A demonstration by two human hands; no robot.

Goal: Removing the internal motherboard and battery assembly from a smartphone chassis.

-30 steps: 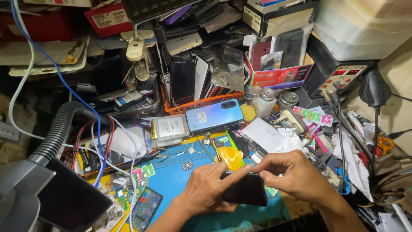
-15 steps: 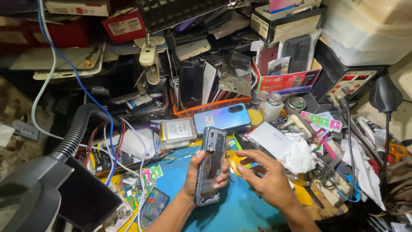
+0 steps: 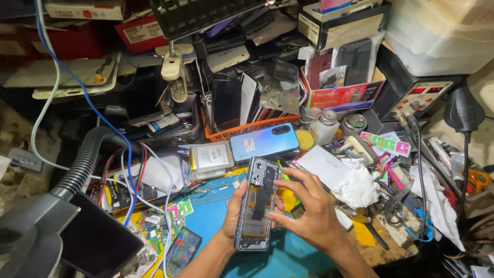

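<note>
Left hand (image 3: 234, 213) grips an opened phone (image 3: 256, 203), its fingers mostly hidden behind it. Right hand (image 3: 309, 213) fingers (image 3: 282, 181), half curled, touch the phone's edge, holding nothing else.

A blue work mat (image 3: 216, 216) covers the crowded bench; at twelve o'clock an orange basket (image 3: 247, 128) holds phone parts, at three a soldering station (image 3: 411, 87).

Both hands raised together, left hand (image 3: 235, 208) curled, right hand (image 3: 309, 208) fingers spread.
</note>
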